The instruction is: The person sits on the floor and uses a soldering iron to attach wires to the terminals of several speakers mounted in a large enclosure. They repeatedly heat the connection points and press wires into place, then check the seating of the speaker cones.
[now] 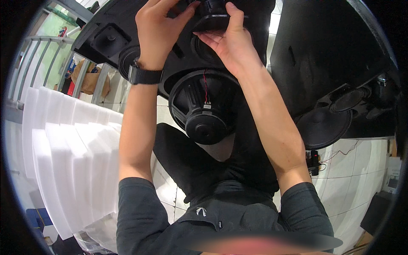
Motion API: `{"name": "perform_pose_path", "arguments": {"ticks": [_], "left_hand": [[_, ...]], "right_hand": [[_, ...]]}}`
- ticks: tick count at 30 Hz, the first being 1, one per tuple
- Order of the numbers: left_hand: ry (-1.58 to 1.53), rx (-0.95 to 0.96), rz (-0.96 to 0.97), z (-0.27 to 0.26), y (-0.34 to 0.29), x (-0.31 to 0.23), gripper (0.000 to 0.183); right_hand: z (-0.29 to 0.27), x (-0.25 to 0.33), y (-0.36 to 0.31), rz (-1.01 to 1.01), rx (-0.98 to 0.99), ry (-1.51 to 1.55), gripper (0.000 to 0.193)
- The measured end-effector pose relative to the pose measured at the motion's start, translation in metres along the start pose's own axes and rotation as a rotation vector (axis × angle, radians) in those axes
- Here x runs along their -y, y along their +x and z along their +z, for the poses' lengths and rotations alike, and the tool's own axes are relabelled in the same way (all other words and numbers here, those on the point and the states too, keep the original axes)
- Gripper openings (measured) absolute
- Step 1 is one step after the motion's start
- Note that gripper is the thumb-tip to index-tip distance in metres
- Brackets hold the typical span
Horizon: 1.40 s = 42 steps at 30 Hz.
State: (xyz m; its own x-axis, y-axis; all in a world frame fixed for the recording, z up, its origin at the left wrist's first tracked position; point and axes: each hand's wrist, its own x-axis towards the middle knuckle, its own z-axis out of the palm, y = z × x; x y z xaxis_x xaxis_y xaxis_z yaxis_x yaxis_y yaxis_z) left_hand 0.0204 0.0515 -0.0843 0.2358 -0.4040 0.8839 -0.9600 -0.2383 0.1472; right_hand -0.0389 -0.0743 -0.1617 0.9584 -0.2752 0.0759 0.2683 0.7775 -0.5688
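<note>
At the top edge my right hand (229,44) is closed on a black speaker driver (212,9) with a flat flange, its thumb over the plate and fingers underneath. Beside it, my left hand (158,27) brings thumb and fingers together against the driver's left side; the fingertips run toward the picture's edge, and what they pinch cannot be made out. A black watch (146,75) is on my left wrist. Below both hands, a large black woofer (207,121) faces back outward from the cabinet, with a red wire (205,85) running to its white terminal.
The black speaker cabinet (176,72) also carries a square horn (109,39) at its left. Another black cabinet (327,51) with round drivers stands at right. Stacked white foam sheets (72,148) fill the left. A small black device (314,162) with thin wires lies on the tiled floor.
</note>
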Motion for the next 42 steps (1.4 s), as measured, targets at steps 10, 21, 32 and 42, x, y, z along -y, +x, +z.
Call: {"name": "perform_pose_path", "arguments": {"ticks": [10,21,32,42], "left_hand": [[0.107,0.187,0.221,-0.014,0.021,0.002,0.015],[0.070,0.389,-0.008,-0.024,0.055,-0.023,0.010],[0.068,0.079,-0.006,-0.005,0.013,-0.018,0.008],[-0.073,-0.115,-0.080,0.015,0.003,-0.015,0.009]], "right_hand": [[0.001,0.002,0.001,-0.002,0.015,0.002,0.049],[0.000,-0.001,0.004,-0.015,-0.001,0.003,0.043],[0.006,0.001,0.001,0.002,-0.045,0.039,0.044],[0.001,0.000,0.005,0.031,-0.041,0.033,0.048]]}}
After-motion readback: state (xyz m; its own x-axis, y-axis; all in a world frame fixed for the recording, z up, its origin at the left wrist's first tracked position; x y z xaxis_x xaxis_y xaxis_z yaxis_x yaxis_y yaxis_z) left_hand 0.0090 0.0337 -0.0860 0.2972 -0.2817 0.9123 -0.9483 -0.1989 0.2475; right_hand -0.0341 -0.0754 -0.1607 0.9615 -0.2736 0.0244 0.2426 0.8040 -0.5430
